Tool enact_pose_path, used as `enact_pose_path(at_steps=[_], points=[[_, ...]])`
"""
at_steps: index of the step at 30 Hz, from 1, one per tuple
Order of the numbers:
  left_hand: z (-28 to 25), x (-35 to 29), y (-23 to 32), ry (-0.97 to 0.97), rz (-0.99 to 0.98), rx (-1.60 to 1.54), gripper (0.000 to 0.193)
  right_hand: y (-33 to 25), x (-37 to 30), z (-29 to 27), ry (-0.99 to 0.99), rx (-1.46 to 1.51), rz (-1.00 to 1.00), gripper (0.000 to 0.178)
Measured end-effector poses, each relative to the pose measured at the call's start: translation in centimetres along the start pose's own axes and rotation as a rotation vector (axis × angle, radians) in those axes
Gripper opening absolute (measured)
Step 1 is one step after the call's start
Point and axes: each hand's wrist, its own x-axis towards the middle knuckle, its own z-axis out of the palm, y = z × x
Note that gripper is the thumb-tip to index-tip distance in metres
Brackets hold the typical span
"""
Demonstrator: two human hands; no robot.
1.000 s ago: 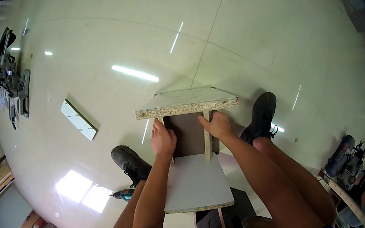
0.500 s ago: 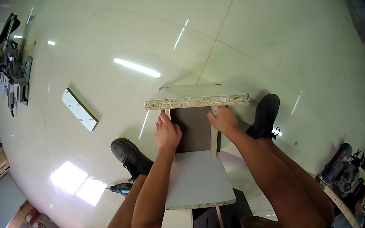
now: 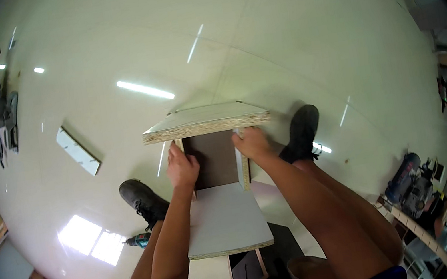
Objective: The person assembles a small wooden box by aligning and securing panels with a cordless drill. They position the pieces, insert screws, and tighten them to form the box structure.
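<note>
My right hand (image 3: 253, 142) is curled round the edge of the right upright panel (image 3: 244, 171), thumb toward the inner face and fingers going out of sight beyond it. My left hand (image 3: 182, 166) lies against the left upright panel (image 3: 179, 144) with fingertips at its edge; how firmly it pinches I can't make out.

The chipboard carcass these belong to sits straight ahead, between my shoes (image 3: 143, 200). Just beyond my fingers is the thick end board (image 3: 207, 127), raw chip edge toward me; between my hands is the dark brown board (image 3: 212, 161); nearer than both hands is the white laminated board (image 3: 227, 220).

I'd judge it stiff and fairly heavy, the white faces slick, the bare edges rough and apt to crumble at corners. The uprights look the best hold, one per hand, level with each other, as gripping a single side could strain the joints.

Well left of my left hand lies a white board strip (image 3: 78, 151); nearer me on that side, a cordless drill (image 3: 139, 240).
</note>
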Motion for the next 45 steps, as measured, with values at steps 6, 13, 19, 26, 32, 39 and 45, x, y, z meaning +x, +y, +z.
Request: enact_pose_path(at_steps=[6, 13, 19, 26, 32, 39, 45], points=[[0.1, 0.0, 1.1, -0.045, 0.011, -0.014, 0.059, 1.7, 1.4, 1.6, 0.044, -0.026, -0.008, 0.045], [0.5, -0.2, 0.2, 0.027, 0.08, -0.009, 0.068, -0.1, 0.2, -0.7, -0.026, 0.021, 0.064, 0.044], [0.5, -0.6, -1.1, 0.016, 0.105, 0.026, 0.076, -0.8, -1.4, -1.8, -0.036, 0.053, 0.08, 0.059], [-4.2, -2.0, -1.0, -0.035, -0.022, -0.092, 0.077, 0.9, -2.2, -3.5, -0.159, 0.154, -0.023, 0.073], [-9.7, -3.6, -2.7, 0.005, -0.04, 0.076, 0.055, 4.3, -4.9, -1.4, -0.168, 0.097, -0.051, 0.054], [-20.0, -13.1, -1.1, -0.317, 0.207, 0.131, 0.034, 2.5, -8.6, 1.1, 0.035, 0.24, 0.03, 0.021], [-33.3, -24.3, -3.5, -0.01, 0.237, 0.098, 0.032, 1.3, -8.4, 0.9, 0.138, 0.209, 0.003, 0.017]])
